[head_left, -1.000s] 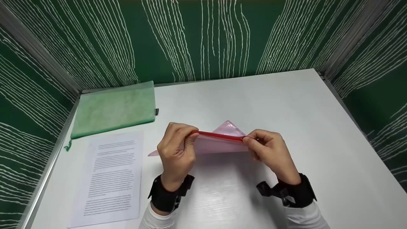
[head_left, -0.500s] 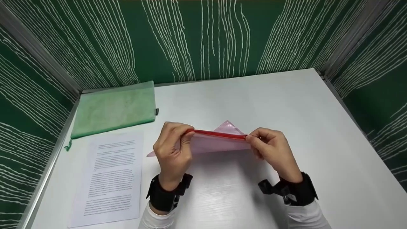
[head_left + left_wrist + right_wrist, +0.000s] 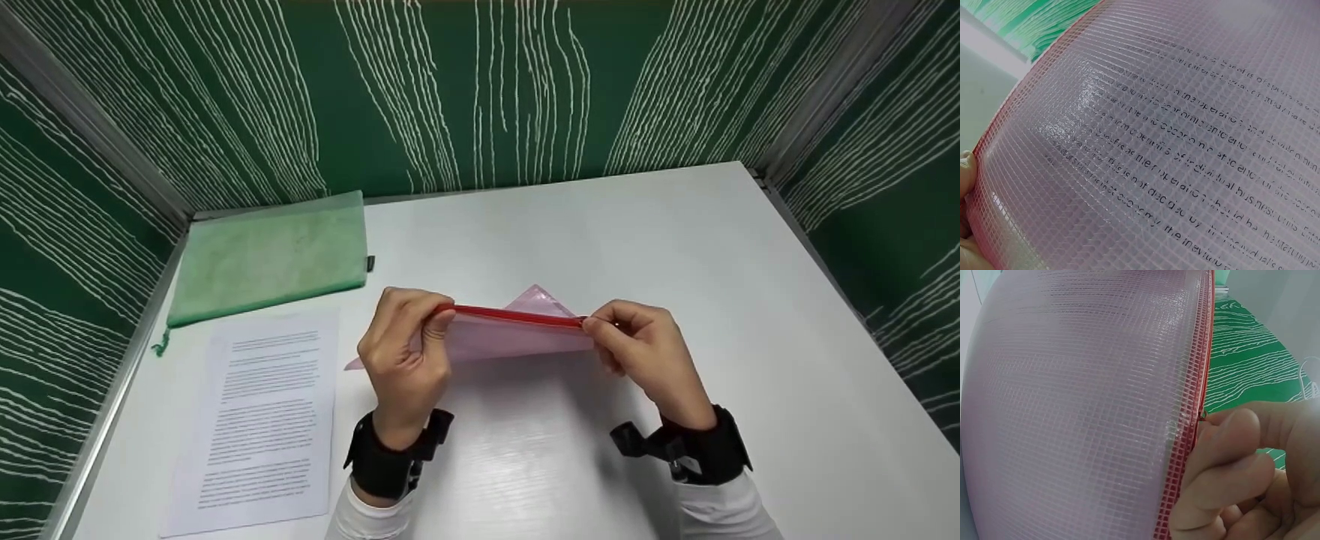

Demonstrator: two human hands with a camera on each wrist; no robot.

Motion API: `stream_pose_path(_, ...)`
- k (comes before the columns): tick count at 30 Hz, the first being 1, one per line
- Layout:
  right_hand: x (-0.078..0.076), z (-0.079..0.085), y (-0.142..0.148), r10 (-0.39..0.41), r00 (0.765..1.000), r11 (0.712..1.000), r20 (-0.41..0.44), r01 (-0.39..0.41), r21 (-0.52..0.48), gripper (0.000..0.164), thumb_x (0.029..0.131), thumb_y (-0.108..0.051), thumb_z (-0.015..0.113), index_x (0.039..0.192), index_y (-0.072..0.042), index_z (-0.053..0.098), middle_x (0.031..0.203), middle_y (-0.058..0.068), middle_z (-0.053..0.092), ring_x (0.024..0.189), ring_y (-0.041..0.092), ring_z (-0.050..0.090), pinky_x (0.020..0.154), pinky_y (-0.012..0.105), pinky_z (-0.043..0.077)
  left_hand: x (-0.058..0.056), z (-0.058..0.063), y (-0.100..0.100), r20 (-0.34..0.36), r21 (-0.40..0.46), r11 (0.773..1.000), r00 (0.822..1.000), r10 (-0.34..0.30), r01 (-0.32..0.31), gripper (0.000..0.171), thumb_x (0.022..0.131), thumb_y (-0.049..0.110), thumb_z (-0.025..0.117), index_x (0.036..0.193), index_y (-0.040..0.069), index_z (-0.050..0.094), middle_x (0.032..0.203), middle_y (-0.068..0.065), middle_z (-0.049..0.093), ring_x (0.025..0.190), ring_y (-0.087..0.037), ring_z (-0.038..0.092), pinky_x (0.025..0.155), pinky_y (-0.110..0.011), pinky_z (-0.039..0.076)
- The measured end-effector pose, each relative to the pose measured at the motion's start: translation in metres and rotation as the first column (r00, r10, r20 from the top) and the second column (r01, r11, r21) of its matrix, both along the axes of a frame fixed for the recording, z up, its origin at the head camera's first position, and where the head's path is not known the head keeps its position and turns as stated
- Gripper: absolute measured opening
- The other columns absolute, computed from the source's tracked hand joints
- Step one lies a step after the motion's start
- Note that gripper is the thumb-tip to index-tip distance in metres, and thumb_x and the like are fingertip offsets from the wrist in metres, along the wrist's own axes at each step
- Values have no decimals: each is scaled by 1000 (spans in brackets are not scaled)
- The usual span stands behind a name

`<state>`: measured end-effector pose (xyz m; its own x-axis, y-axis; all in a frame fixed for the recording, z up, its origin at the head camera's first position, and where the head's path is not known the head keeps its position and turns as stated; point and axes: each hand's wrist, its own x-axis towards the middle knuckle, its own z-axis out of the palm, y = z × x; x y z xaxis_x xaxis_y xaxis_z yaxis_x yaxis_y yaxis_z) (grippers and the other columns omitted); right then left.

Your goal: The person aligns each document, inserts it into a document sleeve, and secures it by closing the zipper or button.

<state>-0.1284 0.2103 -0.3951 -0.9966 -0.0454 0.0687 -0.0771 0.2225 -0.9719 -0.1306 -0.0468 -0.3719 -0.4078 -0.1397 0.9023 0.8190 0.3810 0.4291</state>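
A pink translucent mesh zip pouch [image 3: 510, 341] is held up over the table, its red zipper [image 3: 517, 316] stretched between both hands. My left hand [image 3: 405, 352] pinches the zipper's left end between thumb and fingers. At the other end, my right hand [image 3: 645, 352] pinches the zipper edge; the right wrist view has a small metal slider [image 3: 1202, 416] at those fingertips. Printed text shows through the mesh pouch [image 3: 1145, 140] in the left wrist view; whether its sheet lies inside or behind I cannot tell.
A green zip pouch [image 3: 274, 255] lies at the table's back left, with a green tassel [image 3: 160, 343] at its corner. Nearer me is a printed sheet of paper [image 3: 259, 420]. Green walls with white lines [image 3: 525, 90] border the white table [image 3: 750, 300].
Over the first half second my left hand moved slightly left and my right hand slightly right, so more of the red zipper shows between them. Since then both hands have barely moved.
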Motion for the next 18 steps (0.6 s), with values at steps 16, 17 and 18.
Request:
stream_pose_path(16,-3,-1,8,-15,999,1000,34,15,-12,16,90,-9,67,82,5,64,57,6,50,46,12,45,42,25,38,0,3,-4,-17,45,998,999,38,-37,9,86,8,71,84,0,71,77,-8,62,72,-18,56,63,-24,46)
stream_pose_path(17,-3,-1,8,-19,999,1000,37,19,-12,15,90,-9,67,82,4,65,57,5,51,46,12,45,42,24,38,0,3,-4,-16,49,998,999,42,-41,10,87,10,71,83,0,71,77,-8,62,72,-18,56,63,-24,46)
stream_pose_path(18,-3,-1,9,-23,999,1000,40,23,-13,15,90,-8,67,82,4,65,57,5,51,46,12,45,42,24,38,0,3,-4,-15,50,998,999,46,-45,11,87,11,71,83,0,71,77,-8,62,72,-18,56,63,-24,46)
